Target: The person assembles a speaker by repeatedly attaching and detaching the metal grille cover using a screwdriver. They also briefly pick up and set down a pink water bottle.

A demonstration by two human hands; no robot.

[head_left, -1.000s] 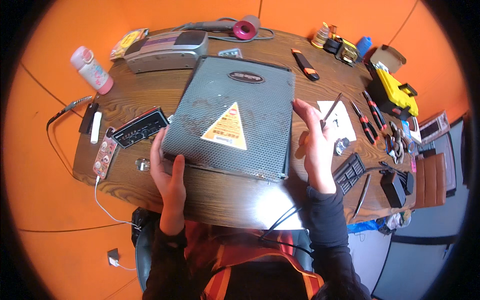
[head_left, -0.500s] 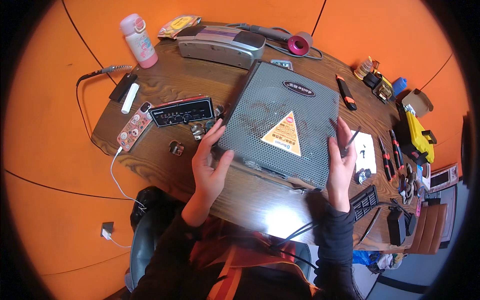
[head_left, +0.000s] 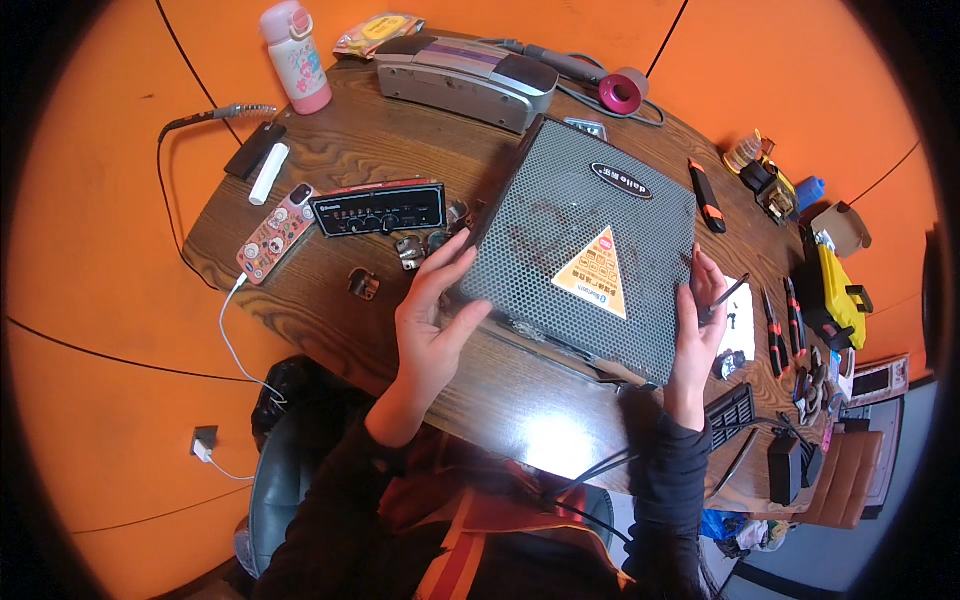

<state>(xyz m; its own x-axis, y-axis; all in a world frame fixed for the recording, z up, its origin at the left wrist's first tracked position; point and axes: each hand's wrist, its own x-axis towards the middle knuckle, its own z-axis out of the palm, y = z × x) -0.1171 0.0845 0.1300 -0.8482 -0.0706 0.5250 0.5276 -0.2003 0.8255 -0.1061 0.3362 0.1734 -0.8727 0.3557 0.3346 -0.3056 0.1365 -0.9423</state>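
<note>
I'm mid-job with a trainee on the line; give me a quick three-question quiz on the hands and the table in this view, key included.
1. True or false: the left hand and the right hand are at opposite sides of the mesh-fronted box.

2. Which thing is in the right hand as well?
a) a pair of pliers
b) a slim dark tool
c) a pink bottle

3. Fill in the colour: the patterned phone at the left of the table has a ____ cable running from its near end.

Key: 1. True. 2. b. 3. White.
</note>
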